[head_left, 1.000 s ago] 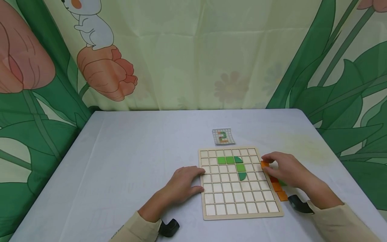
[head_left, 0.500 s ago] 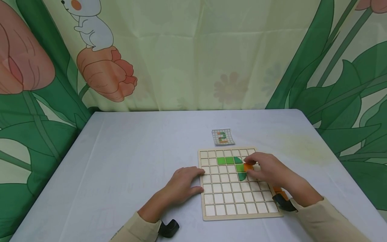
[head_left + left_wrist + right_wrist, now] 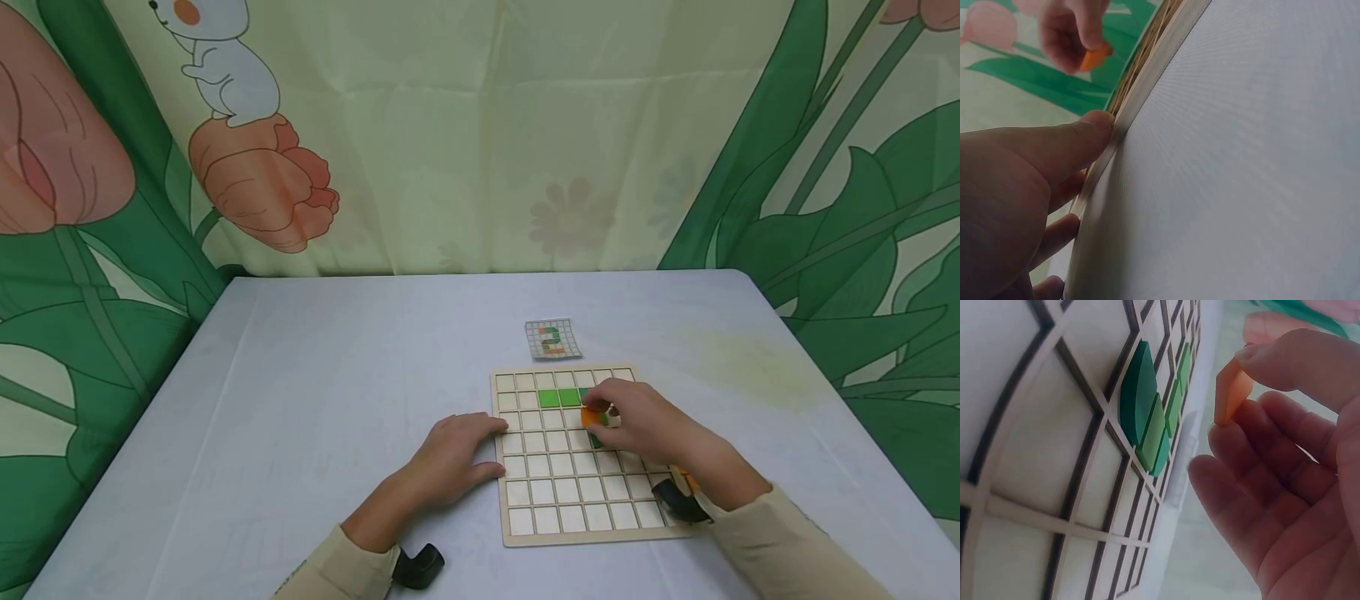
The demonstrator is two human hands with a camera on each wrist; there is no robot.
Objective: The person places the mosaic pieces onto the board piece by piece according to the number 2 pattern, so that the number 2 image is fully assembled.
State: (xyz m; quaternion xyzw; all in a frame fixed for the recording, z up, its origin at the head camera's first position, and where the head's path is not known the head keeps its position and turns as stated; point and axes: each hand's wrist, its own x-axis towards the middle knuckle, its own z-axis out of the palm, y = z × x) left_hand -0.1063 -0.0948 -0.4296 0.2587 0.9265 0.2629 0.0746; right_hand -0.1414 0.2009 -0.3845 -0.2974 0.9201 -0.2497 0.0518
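Observation:
My right hand (image 3: 648,421) pinches an orange tile (image 3: 591,417) between thumb and fingertips, above the right-centre of a wooden grid board (image 3: 562,492). In the right wrist view this orange tile (image 3: 1232,394) is held up off the grid. Bright green square tiles (image 3: 558,398) sit in an upper row of cells. A dark green rounded tile (image 3: 1137,397) lies beside them, mostly covered by the right hand in the head view. At the board's left edge rests my left hand (image 3: 457,458), its thumb and fingertips touching the frame.
Behind the board lies a small card (image 3: 553,338) printed with a coloured grid pattern. Loose orange tiles (image 3: 688,479) show at the board's right edge, partly hidden by the right wrist. White cloth (image 3: 360,358) covers the table, with a printed curtain (image 3: 480,150) behind.
The right hand has brought the orange tile from beside the board's right edge leftward over the green tiles. The left hand and the board have stayed put.

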